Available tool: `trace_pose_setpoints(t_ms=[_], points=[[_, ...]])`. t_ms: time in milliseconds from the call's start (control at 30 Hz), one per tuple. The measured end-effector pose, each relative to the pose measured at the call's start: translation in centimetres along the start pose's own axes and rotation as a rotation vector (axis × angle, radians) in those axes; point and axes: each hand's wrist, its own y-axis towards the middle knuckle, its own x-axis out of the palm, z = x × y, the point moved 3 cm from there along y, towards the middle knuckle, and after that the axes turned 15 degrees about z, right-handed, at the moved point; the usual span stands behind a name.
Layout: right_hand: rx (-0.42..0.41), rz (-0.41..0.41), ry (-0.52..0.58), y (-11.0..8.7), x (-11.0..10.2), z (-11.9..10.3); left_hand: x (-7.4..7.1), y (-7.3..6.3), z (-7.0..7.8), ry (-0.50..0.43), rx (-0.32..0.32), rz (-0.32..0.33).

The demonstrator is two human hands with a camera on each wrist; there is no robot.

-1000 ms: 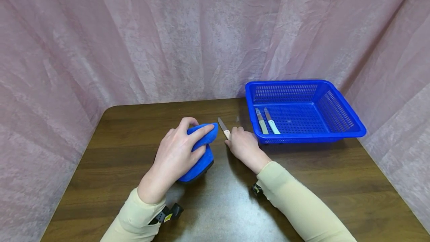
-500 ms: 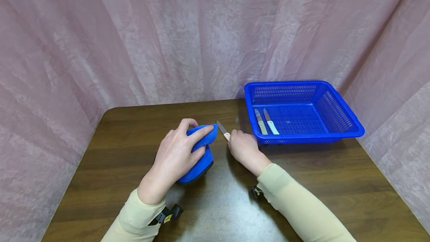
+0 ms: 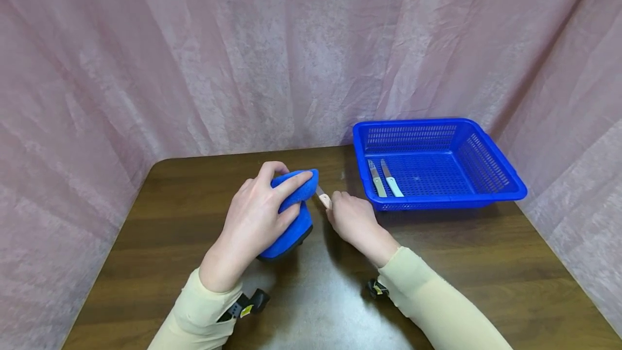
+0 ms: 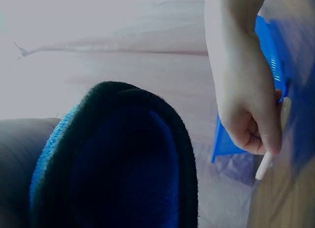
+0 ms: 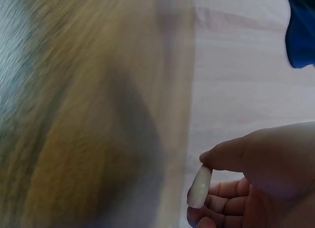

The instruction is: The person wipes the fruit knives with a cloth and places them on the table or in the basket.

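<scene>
My left hand (image 3: 255, 215) grips a folded blue cloth (image 3: 291, 236) with a dark border, its fingers bent over the top fold. Beside it, my right hand (image 3: 355, 220) holds a small knife (image 3: 324, 199) by its cream handle. The knife's blade points up and left toward the cloth, whose edge hides the tip in the head view. In the left wrist view the cloth (image 4: 123, 164) fills the lower middle, and the handle (image 4: 264, 165) sticks out of the right fist. The right wrist view shows the handle end (image 5: 200, 187) between thumb and fingers.
A blue plastic basket (image 3: 437, 199) stands at the back right of the wooden table (image 3: 194, 193), just beyond the right hand. Inside its left end lie two knives, one with a grey-green handle (image 3: 379, 188) and one with a pale blue handle (image 3: 395, 187). Pink curtains (image 3: 291, 58) hang behind.
The cloth has risen slightly and shifted right with my left hand. My right hand has drawn the knife slightly nearer me, and the cloth now covers the blade tip.
</scene>
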Motion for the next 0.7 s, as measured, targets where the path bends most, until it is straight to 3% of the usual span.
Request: trace_pose_setpoints(t_ms=[200, 467, 700], points=[[-0.007, 0.071, 0.078, 0.1, -1.9, -0.3, 0.0, 0.1, 0.2, -0.003, -0.02, -0.001], [0.065, 0.032, 0.225, 0.5, -4.4, -0.6, -0.3, -0.2, -0.5, 0.011, -0.035, 0.001], [0.059, 0.022, 0.328, 0.7, -6.2, -0.9, -1.0, -0.1, -1.0, 0.009, -0.048, 0.026]])
